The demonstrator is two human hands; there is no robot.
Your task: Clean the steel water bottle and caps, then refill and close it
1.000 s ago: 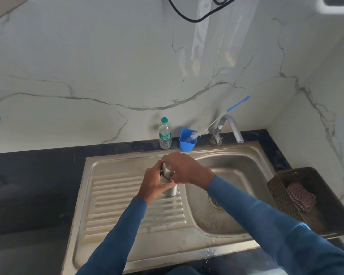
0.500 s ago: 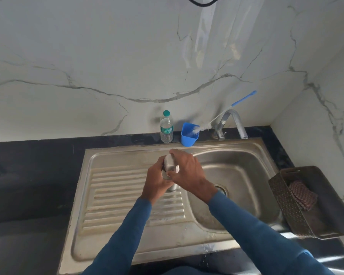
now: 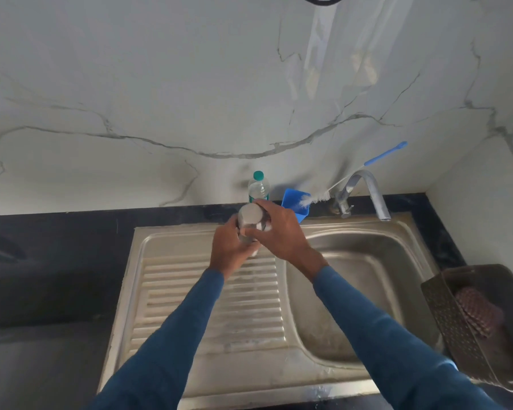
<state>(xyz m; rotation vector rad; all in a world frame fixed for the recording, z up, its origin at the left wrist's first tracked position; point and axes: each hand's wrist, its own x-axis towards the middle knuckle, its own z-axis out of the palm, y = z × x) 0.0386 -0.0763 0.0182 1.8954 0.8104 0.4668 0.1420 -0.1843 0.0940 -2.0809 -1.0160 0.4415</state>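
Left hand [image 3: 230,250] grips the shiny cylindrical steel bottle [image 3: 245,235], right hand [image 3: 282,235] pinches its round steel cap [image 3: 251,214]; smooth steel may slip.

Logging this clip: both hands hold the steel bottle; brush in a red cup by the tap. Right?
Not quite: the head view shows the cup is blue, not red. Left hand and right hand hold the steel bottle; the brush sits in it by the tap.
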